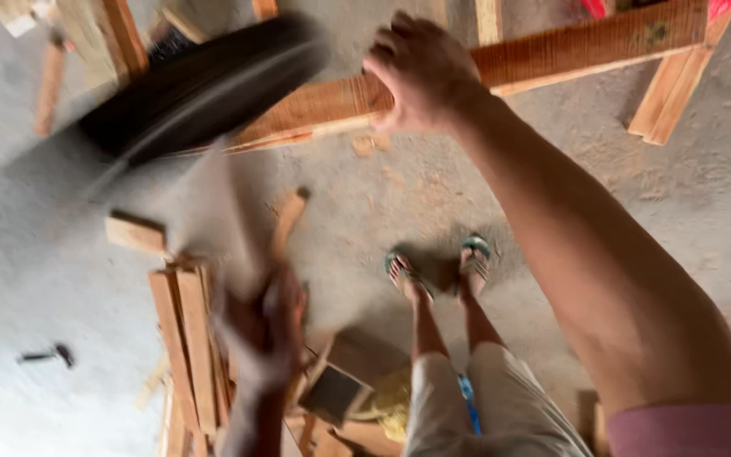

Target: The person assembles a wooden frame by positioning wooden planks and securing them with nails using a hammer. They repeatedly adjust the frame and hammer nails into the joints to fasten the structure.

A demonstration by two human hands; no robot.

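My right hand [420,72] reaches to the top of the view, its fingers curled over the edge of a long wooden plank [568,46] that lies across the concrete floor. My left hand [266,326], low and left of centre, grips the pale handle of a tool [213,195]. The tool's wide dark head [205,85] is smeared by motion above the plank's left end, so I cannot tell what kind of tool it is. My legs in light shorts and my sandalled feet [437,267] stand between the two arms.
A stack of wooden slats [184,338] lies by my left hand, with a small block [135,233] above it. A small hammer-like tool [44,355] lies on the floor at left. More boards [670,93] lean at top right. A dark box [332,393] sits near my legs.
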